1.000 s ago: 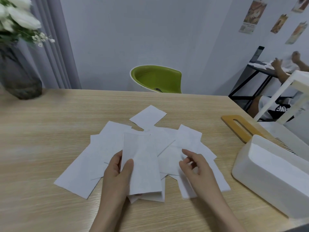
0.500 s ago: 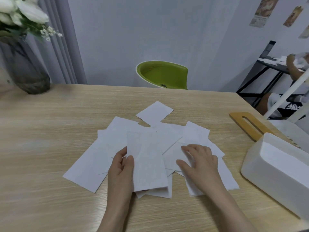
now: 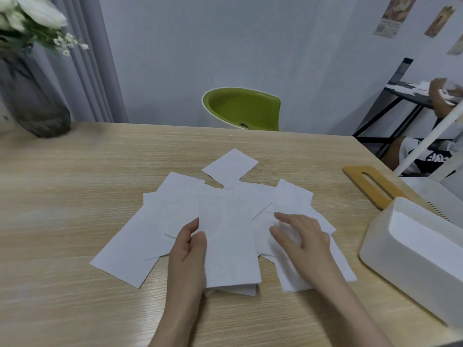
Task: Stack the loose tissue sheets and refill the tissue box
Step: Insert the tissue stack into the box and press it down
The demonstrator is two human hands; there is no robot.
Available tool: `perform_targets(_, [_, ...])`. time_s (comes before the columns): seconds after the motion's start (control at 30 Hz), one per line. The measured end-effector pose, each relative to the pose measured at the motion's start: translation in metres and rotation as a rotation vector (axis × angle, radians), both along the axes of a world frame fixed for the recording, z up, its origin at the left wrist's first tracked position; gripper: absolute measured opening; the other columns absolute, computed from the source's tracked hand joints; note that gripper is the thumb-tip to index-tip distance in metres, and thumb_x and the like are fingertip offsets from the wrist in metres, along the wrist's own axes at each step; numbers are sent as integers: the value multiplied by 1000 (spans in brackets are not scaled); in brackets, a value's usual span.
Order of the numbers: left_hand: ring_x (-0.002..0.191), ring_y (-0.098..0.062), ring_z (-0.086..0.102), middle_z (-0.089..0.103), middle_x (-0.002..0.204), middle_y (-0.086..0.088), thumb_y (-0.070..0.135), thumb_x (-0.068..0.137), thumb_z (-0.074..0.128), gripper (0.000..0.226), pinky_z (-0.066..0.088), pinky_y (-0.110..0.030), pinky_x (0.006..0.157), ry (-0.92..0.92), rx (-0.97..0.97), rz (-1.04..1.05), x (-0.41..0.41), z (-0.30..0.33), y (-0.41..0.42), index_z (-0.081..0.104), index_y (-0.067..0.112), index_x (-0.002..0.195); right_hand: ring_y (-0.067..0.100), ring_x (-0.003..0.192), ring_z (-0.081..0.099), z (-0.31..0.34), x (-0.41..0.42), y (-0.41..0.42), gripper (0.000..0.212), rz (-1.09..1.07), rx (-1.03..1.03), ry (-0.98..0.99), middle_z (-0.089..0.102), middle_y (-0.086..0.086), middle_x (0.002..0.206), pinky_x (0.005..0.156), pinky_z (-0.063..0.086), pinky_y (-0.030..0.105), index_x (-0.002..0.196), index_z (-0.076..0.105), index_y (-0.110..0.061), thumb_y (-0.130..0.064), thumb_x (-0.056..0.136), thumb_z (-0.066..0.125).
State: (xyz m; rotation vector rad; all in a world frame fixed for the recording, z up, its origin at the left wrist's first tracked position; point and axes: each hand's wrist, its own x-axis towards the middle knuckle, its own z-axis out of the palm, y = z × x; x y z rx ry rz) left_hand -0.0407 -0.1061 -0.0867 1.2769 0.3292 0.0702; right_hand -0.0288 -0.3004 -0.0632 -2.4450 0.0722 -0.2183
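Basically, left hand (image 3: 188,249) pinches a small stack (image 3: 229,246) by its left edge; right hand (image 3: 300,236), fingers spread, presses a loose sheet (image 3: 288,249) just right of it. Slide that sheet flat onto the stack, edges squared. Tissue box (image 3: 413,259) sits lidless, far right of both hands.
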Motion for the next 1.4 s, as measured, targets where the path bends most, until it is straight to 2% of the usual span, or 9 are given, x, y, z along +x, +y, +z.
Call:
perform_targets(0.1, [90, -13, 69, 75, 98, 8, 13, 101, 45, 26, 49, -30, 72, -2, -26, 28, -1, 5, -8, 64, 30, 107, -7, 114, 48, 6, -27, 27, 24, 8, 383, 73, 62, -30, 102, 104, 32, 26, 110, 53, -49, -45, 86, 54])
perform_targets(0.33, [96, -14, 66, 69, 105, 3, 12, 102, 41, 27, 49, -27, 72, 22, -113, 172, -13, 25, -52, 57, 33, 108, 2, 78, 67, 7, -61, 56, 56, -137, 935, -1, 74, -10, 91, 70, 48, 10, 126, 51, -39, -3, 84, 65])
perform_targets(0.5, [102, -13, 67, 71, 111, 3, 3, 99, 45, 34, 52, -29, 79, -16, -191, 38, -22, 34, -73, 55, 31, 115, 11, 48, 39, 14, -61, 34, 41, -150, 802, -12, 47, -2, 49, 51, 37, 13, 113, 66, -31, 1, 90, 58])
perform_targets(0.6, [97, -15, 68, 68, 110, 1, -1, 93, 53, 47, 55, -31, 79, -40, -141, -40, -18, 38, -68, 49, 30, 128, 3, 46, 38, 26, -62, 11, 38, -122, 754, 1, 48, -13, 47, 48, 33, 9, 105, 68, -29, 3, 92, 53])
perform_targets(0.77, [58, -18, 55, 64, 98, -4, 2, 89, 61, 48, 49, -23, 50, -51, 28, -221, -5, 51, -56, 57, 36, 121, 0, 55, 53, 44, -63, -26, 37, -32, 764, 97, 65, -13, 64, 52, 40, 10, 96, 72, -17, 10, 92, 47])
perform_targets(0.9, [46, -20, 49, 69, 82, -3, -2, 85, 62, 34, 48, -27, 52, -50, 114, -390, 1, 61, -71, 75, 28, 95, 10, 61, 55, 54, -68, -49, 31, -70, 799, 79, 65, -1, 71, 52, 44, 13, 90, 75, -14, 7, 90, 52])
perform_targets(1.03, [43, -15, 54, 69, 82, 8, 2, 86, 64, 31, 45, -12, 58, -87, 112, -384, -1, 71, -100, 73, 28, 101, 4, 51, 44, 61, -82, -71, 25, -170, 742, -64, 48, -4, 56, 51, 38, 10, 90, 76, -18, 2, 87, 61])
perform_targets(1.27, [51, -10, 58, 63, 104, -3, 7, 89, 63, 34, 42, -4, 52, -143, 150, -520, -8, 86, -156, 67, 25, 118, 7, 63, 43, 65, -98, -117, 27, -372, 609, -234, 48, 4, 75, 62, 37, 13, 86, 75, -32, -6, 85, 66])
perform_targets(1.4, [103, -12, 60, 61, 113, 16, 16, 87, 65, 34, 52, -31, 93, -205, 293, -571, -6, 80, -182, 66, 36, 115, 0, 63, 45, 70, -105, -142, 19, -457, 574, -255, 53, 3, 82, 58, 36, 6, 85, 75, -22, -6, 87, 64])
